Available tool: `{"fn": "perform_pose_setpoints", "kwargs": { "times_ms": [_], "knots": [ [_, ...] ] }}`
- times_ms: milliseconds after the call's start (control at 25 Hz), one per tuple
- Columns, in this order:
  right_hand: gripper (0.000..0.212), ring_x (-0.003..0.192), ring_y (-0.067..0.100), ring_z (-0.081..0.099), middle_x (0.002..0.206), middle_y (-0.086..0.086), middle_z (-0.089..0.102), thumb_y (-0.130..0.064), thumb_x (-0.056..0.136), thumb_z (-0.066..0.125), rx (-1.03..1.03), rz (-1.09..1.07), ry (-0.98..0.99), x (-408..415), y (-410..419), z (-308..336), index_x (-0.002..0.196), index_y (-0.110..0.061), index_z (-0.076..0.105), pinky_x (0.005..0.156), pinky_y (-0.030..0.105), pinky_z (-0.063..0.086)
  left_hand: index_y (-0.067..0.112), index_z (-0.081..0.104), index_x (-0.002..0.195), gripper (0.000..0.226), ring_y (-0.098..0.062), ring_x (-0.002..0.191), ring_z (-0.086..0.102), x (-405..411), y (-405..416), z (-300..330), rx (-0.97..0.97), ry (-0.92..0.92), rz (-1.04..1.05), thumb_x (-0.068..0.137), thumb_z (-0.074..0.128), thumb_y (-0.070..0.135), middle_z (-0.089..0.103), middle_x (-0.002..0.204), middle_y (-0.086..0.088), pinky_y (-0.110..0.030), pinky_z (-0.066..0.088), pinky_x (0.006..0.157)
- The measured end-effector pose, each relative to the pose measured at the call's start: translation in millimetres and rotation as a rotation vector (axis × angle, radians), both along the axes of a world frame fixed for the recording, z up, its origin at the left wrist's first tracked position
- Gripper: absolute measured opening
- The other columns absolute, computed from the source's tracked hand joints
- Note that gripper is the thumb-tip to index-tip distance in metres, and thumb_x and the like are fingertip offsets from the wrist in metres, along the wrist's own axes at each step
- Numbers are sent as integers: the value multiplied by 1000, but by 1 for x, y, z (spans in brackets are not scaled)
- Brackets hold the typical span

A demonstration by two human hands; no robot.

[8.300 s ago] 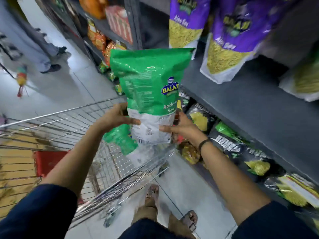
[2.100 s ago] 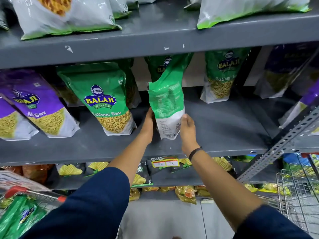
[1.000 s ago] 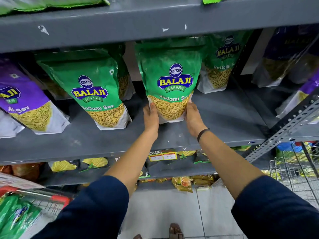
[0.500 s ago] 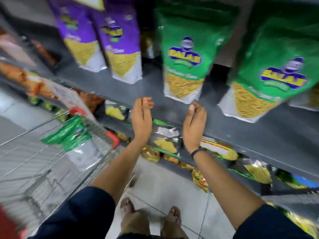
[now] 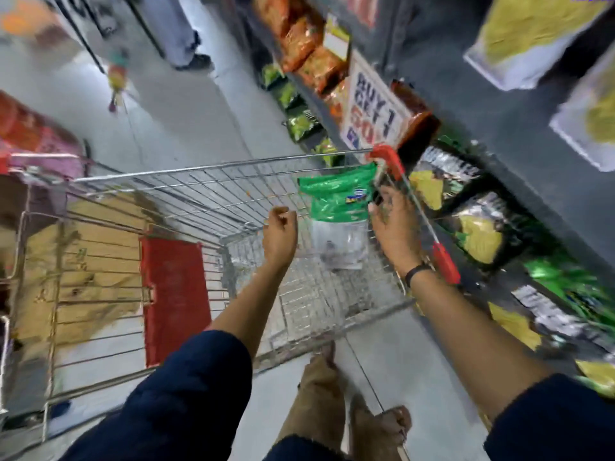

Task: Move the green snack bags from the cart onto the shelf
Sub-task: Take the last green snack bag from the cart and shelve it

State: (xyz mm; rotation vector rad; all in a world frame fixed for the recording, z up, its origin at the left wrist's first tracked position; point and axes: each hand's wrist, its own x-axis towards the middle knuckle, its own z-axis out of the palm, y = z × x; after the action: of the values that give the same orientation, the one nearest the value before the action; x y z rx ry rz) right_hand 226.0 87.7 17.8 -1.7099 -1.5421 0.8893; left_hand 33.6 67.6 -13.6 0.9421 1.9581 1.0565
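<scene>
A green snack bag [image 5: 336,197] with a clear lower part stands in the wire cart [image 5: 199,169], against its right side near the red handle [image 5: 389,161]. My right hand [image 5: 394,224] is over the cart with fingers spread, right at the bag's right edge; blur hides whether it touches. My left hand [image 5: 280,236] hovers just left of the bag, fingers loosely curled and holding nothing. The grey shelf [image 5: 519,138] runs along the right, with snack bags [image 5: 519,38] on it at top right.
Brown cardboard [image 5: 83,261] and a red flap [image 5: 174,294] lie in the cart's left part. A promo sign [image 5: 372,114] hangs on the shelf edge. Dark snack packs [image 5: 476,227] fill the low shelf. Another person's legs [image 5: 179,31] stand down the aisle. My feet [image 5: 349,410] are by the cart.
Both hands left the bag placed on the shelf and dropped into the cart. My view swung from the shelf down and left to the cart.
</scene>
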Motion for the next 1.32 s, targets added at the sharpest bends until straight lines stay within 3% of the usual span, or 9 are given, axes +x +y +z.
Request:
{"fn": "perform_pose_setpoints", "kwargs": {
  "times_ms": [120,280,400,520,720,960,1080,1160,1320],
  "knots": [
    [69,116,34,55,133,21,53,-14,77,67,-400,80,-53,-8,39,-74,137,-8,35,98,42,45,3,34,135,60,-25,88,57,-15,11,-62,-352,-159,-210,84,64,15,55,103,-11,-22,45,74],
    [84,122,32,50,138,17,47,-12,73,74,-634,78,-29,-4,63,-139,142,-4,26,100,37,42,6,17,144,92,-33,128,42,-16,46,-125,-478,-332,-331,72,75,4,39,142,-20,-38,41,104],
    [82,119,18,44,131,-1,44,-21,74,74,-758,21,149,-9,65,-157,140,-5,28,107,40,38,8,28,138,83,-26,109,57,-12,60,-145,-504,-535,-339,70,73,-4,53,130,-12,-30,54,80],
    [96,123,19,49,134,1,51,-31,54,86,-621,-27,219,-10,61,-157,135,-13,36,109,44,39,12,44,114,58,-10,81,65,-1,59,-141,-479,-530,-391,68,71,-12,68,92,6,-26,56,62],
    [85,122,22,48,130,8,52,-8,62,82,-547,-22,243,-5,41,-104,132,-5,34,104,36,39,3,36,129,75,-28,107,54,3,35,-89,-413,-423,-360,65,75,-8,53,125,-19,-42,52,88],
    [85,119,21,52,130,9,56,-21,58,86,-288,34,300,4,8,0,128,-12,39,99,36,44,9,45,120,69,-25,97,60,7,7,18,-129,-246,-409,61,80,0,60,113,-11,-25,58,72],
    [86,115,14,50,128,4,55,-20,60,85,-116,29,352,38,-39,72,130,-13,35,88,20,45,12,48,119,74,-25,96,64,33,-31,89,30,-130,-453,55,86,13,63,115,-11,-38,58,78],
    [83,109,13,53,123,1,56,-24,59,85,-31,-1,309,66,-67,110,127,-11,38,79,12,45,13,49,117,74,-10,86,67,58,-53,125,123,-101,-511,53,87,16,66,105,-4,-29,58,72],
    [90,105,19,62,116,3,66,-55,39,84,99,-139,234,149,-158,166,113,-22,44,93,40,52,11,51,112,65,-6,80,66,137,-110,174,242,-127,-695,57,86,13,65,93,5,-14,54,63]
  ]
}}
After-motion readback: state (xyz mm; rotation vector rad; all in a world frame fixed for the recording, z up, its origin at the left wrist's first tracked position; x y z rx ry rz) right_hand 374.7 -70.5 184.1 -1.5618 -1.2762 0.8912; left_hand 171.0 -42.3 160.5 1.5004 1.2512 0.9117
